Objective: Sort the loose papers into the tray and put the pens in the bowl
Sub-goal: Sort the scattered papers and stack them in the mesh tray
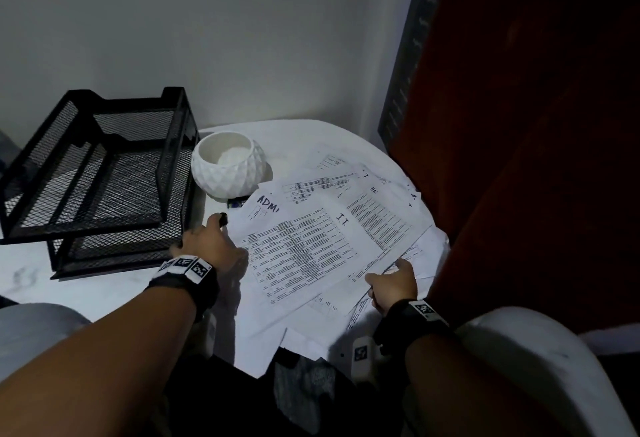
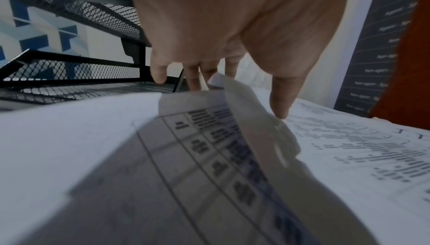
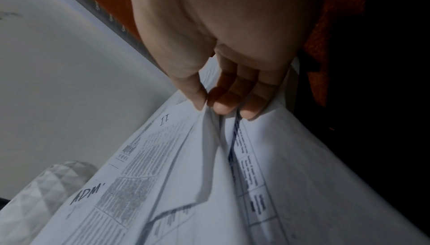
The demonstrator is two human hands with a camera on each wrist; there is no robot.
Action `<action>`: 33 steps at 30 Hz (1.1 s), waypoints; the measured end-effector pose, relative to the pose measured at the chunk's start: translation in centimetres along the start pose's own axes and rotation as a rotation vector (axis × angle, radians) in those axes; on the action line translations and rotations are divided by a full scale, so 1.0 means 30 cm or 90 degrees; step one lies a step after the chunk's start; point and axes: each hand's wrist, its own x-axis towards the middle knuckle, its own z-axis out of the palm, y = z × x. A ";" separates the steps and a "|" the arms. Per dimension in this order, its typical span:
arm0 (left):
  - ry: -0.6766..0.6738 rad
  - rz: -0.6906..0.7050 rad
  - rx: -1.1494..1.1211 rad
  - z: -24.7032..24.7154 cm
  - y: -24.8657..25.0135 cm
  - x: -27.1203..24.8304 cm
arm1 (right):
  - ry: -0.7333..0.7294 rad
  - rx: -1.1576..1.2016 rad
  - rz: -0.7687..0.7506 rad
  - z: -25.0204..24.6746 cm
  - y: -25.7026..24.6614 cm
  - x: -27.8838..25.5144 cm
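White table (image 1: 90, 291) — black mesh tray (image 1: 48, 145) at left, white faceted bowl (image 1: 225, 177) beside it, papers (image 1: 311, 246) spread right

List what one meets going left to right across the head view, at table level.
black mesh tray → white bowl → loose papers → dark red surface. The left hand overlaps the bowl's span and the right hand lies within the papers' span, so both are left out.
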 end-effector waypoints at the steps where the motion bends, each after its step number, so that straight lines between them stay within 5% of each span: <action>1: -0.001 0.007 -0.012 -0.002 -0.003 0.000 | 0.004 -0.013 -0.007 0.006 0.018 0.019; 13: 0.018 0.075 -0.277 -0.097 -0.078 0.001 | 0.054 -0.037 -0.062 -0.067 -0.054 -0.071; 26: 0.274 0.072 -0.480 -0.204 -0.136 -0.056 | 0.065 -0.121 -0.076 -0.133 -0.066 -0.136; 33: 0.347 0.019 -0.743 -0.243 -0.134 -0.058 | 0.043 -0.161 -0.073 -0.102 -0.063 -0.154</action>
